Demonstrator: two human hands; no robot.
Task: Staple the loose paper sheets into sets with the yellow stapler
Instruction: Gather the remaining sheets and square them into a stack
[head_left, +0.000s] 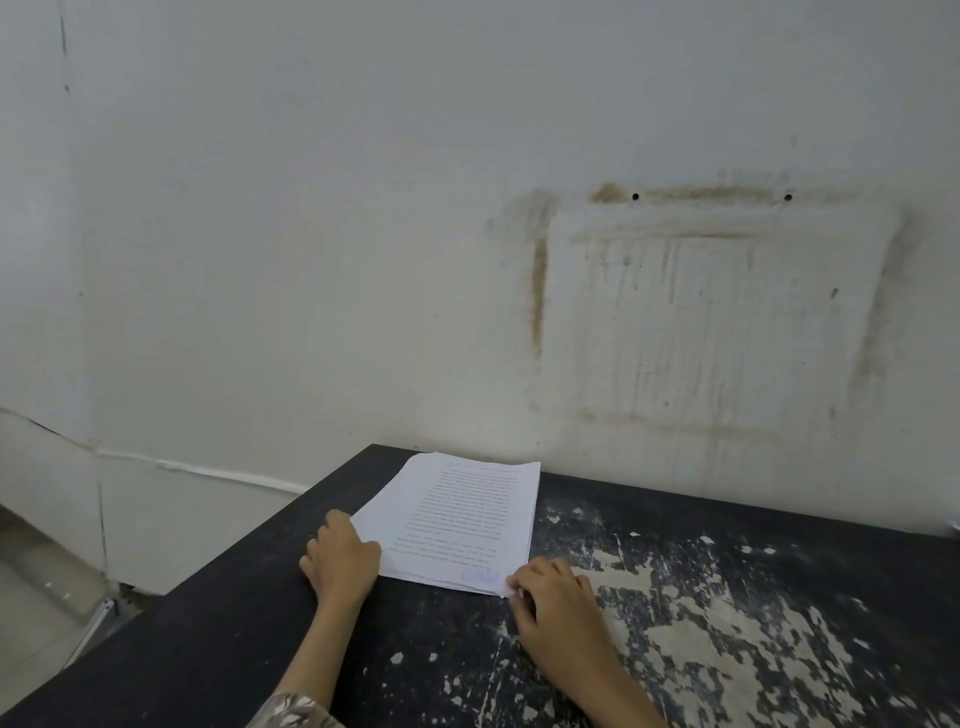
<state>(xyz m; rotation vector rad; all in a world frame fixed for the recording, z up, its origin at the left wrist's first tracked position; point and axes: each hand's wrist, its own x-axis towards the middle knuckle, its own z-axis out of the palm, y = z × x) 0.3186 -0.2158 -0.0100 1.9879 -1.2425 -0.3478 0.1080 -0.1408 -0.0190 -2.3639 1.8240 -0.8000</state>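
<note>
Paper sheets (457, 519), printed with lines of text, stacked flat near the tabletop's far left corner, far end almost at the back edge, long sides angled slightly off the table's edges, a small bluish mark by the near right corner. Left hand (340, 558) set against the stack's near left corner, fingers curled, knuckles up, touching the paper edge; whether anything is pinched, impossible to tell. Right hand (553, 597) at the near right corner, fingertips (514, 582) bent down onto the edges of the sheets there, seemingly pinching them. Hands apart, one at each near corner. Patterned sleeve (291, 712) on the left forearm at the bottom edge. Beneath, dark tabletop (675, 545), paint badly chipped and flaking pale across the right half. Behind, stained white wall (311, 260) with a brownish rectangular outline (711, 312) and two small holes above it.
</note>
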